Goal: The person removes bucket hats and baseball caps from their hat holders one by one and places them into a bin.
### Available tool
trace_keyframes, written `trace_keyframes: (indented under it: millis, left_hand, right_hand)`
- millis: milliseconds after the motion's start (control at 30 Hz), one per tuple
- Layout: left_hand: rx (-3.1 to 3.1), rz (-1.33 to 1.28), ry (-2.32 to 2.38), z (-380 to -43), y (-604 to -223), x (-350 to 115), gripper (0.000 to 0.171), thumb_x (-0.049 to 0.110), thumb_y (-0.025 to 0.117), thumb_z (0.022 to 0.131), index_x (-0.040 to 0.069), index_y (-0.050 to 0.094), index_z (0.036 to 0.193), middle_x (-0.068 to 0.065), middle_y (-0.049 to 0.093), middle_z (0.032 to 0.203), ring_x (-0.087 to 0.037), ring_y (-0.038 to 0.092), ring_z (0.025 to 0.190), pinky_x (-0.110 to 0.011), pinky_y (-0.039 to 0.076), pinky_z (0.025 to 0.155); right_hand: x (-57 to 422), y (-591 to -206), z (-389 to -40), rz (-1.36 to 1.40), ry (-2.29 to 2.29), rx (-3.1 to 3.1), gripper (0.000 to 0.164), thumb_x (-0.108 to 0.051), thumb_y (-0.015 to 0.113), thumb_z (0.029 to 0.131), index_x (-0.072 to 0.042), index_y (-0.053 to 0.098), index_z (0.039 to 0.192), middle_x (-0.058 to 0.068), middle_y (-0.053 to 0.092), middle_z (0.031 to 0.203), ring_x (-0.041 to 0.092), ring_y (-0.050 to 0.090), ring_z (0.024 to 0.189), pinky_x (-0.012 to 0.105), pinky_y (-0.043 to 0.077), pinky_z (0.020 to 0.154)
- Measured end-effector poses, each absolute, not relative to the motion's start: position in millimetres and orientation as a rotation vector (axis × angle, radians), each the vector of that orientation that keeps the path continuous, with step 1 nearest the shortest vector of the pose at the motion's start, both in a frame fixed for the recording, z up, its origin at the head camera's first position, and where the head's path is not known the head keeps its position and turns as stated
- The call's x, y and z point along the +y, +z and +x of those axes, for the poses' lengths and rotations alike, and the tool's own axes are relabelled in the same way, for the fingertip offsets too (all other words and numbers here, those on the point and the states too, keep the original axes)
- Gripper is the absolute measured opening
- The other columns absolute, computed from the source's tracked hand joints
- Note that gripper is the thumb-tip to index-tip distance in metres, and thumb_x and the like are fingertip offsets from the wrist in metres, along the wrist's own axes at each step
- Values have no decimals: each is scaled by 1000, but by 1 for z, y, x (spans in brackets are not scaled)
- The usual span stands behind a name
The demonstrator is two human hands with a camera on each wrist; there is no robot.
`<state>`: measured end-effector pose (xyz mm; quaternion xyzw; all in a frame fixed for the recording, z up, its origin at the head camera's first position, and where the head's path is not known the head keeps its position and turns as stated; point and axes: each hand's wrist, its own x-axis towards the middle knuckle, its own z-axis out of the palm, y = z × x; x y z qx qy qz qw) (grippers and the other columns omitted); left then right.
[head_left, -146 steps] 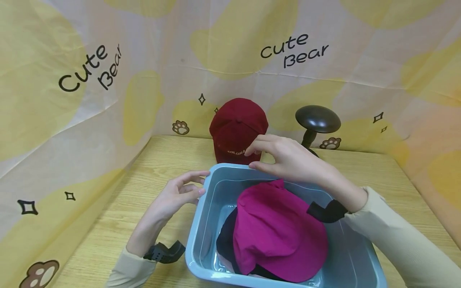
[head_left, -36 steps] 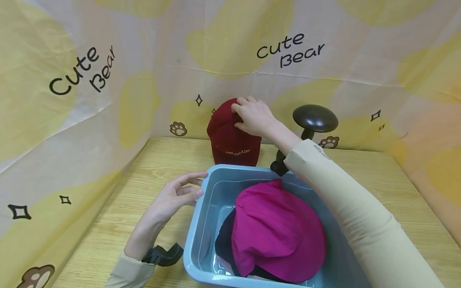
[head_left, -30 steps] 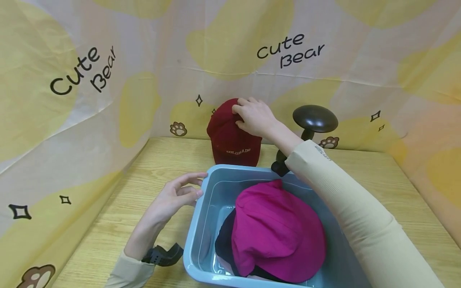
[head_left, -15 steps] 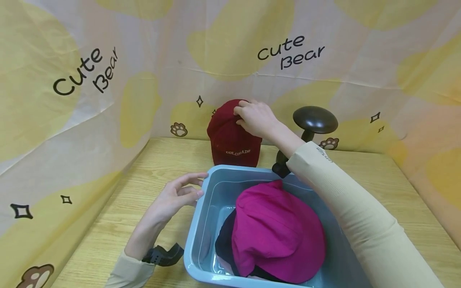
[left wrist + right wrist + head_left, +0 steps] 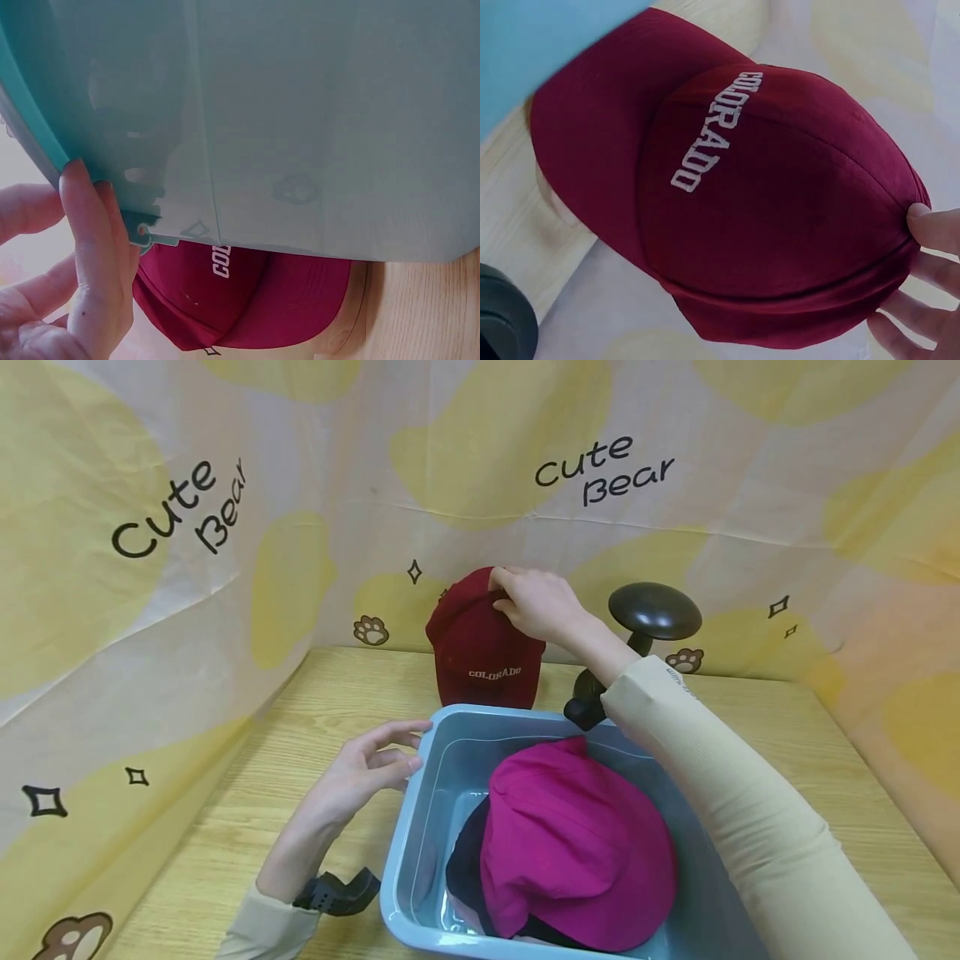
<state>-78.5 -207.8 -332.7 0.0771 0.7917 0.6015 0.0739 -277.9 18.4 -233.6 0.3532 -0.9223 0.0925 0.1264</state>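
A dark red baseball cap [image 5: 487, 647] with COLORADO lettering stands at the back of the table. My right hand [image 5: 536, 602] pinches the top of its crown; in the right wrist view the thumb [image 5: 937, 225] presses the near side, with other fingers around the far side. The blue plastic basin [image 5: 480, 947] stands in front, hiding the cap's brim in the head view. Relaxed fingers of my left hand [image 5: 367, 768] touch its left rim from outside. Inside the basin a magenta cap [image 5: 577, 843] lies on a dark hat [image 5: 468, 864], mostly covered.
A dark mushroom-shaped stand [image 5: 655, 610] rises behind my right forearm, its base partly hidden. The wooden table [image 5: 262, 793] reaches printed cloth walls [image 5: 480, 468] at the back and both sides.
My right hand has travelled from above the basin's far rim to the red cap's crown. Its fingers have since tightened, and the crown has shifted slightly left. My left hand has stayed put.
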Motion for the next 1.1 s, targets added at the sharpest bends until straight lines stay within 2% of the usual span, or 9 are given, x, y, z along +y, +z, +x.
trace_keyframes:
  millis: [433,833,1100]
  left_hand:
    - [2375,240,1810,-78,-334,-209,46,20,63,92,14,52,136,-19,53,123,-19,69,92,-38,56,82]
    - [2370,225,1813,-78,-333,-209,46,19,63,92,14,51,136,-20,54,123,-20,69,92,-38,56,81]
    - [2355,223,1824,-79,-333,-208,46,18,63,92,14,51,136,-20,53,123,-19,69,90,-38,57,80]
  right_hand:
    - [22,-227,-277,1013,352,-2665,17,-20,57,96,-14,59,111,6,66,111,26,63,96,44,51,77]
    - [23,-220,-280,975,410,-2648,15,-20,55,96,-15,58,110,7,67,108,28,62,92,45,50,74]
    - [19,-214,-284,955,415,-2640,17,-19,54,97,-14,58,113,7,66,113,27,61,95,45,50,77]
